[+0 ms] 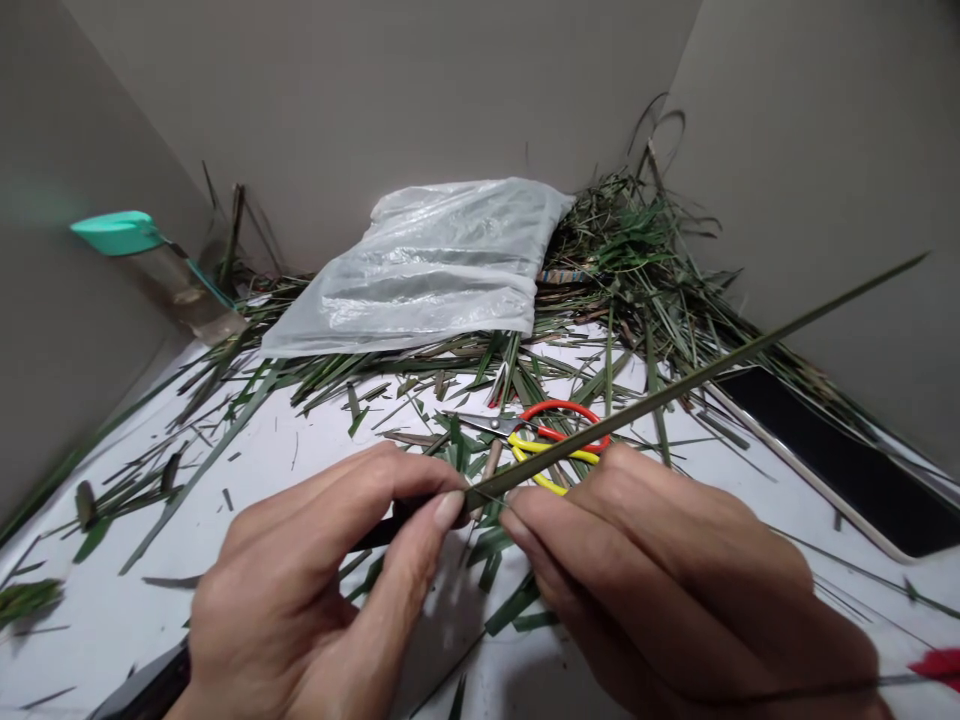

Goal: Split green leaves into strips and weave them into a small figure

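My left hand [322, 580] is closed, its thumb and forefinger pinching a long narrow green leaf strip [675, 392] near its lower end. The strip slants up to the right and tapers to a point. A dark end pokes out below the left fingers. Close by, my right hand [667, 570] pinches thumb and forefinger together just under the strip. A very thin strand shows at its fingertips; I cannot make out what it is. Behind the strip lie scissors [491, 424] with one red and one yellow handle, blades pointing left.
Cut leaf pieces litter the white surface [259, 470]. A white plastic bag [442, 265] lies at the back on piled leaves [637, 240]. To the left a clear bottle with a teal cap [120, 232] leans. A phone [840, 455] lies at right. Grey walls enclose the space.
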A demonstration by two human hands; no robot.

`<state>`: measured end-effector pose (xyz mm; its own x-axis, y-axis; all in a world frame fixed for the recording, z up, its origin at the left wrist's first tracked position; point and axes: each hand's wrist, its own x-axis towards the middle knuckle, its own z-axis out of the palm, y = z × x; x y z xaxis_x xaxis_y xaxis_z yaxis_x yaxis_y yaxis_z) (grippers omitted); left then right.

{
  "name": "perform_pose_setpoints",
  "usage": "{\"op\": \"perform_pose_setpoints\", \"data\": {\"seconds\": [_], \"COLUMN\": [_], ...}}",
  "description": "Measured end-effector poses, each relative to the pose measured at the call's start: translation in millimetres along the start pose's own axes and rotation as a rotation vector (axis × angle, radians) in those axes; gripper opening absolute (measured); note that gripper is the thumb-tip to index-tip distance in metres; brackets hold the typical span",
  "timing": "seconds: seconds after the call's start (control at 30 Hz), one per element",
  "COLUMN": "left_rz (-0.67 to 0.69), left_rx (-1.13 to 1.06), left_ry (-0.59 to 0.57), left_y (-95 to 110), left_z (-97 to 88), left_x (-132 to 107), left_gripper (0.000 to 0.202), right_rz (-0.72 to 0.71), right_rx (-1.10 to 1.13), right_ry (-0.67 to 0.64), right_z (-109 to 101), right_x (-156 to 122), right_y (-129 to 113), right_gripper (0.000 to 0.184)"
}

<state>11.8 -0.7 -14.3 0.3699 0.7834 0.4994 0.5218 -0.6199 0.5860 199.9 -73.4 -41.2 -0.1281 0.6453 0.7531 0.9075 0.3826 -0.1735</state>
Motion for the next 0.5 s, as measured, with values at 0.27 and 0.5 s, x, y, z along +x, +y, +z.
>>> {"op": "perform_pose_setpoints", "data": {"seconds": [0.27,0.5], "left_rz": [0.173,0.281], "left_rx": [0.154,0.225], "left_ry": [-0.025,-0.252], "left_y": [-8,-18], "left_z": [-0.8,-13.5], "left_x": [-2,2], "left_gripper": [0.009,0.019], "right_rz": [-0.134,-0.143], "right_rx": [-0.028,-0.041], "right_ry": [-0.099,-0.096], "right_z": [-5,1], "right_x": [8,4], "right_y": [10,7], "right_gripper": [0.027,0.027]}}
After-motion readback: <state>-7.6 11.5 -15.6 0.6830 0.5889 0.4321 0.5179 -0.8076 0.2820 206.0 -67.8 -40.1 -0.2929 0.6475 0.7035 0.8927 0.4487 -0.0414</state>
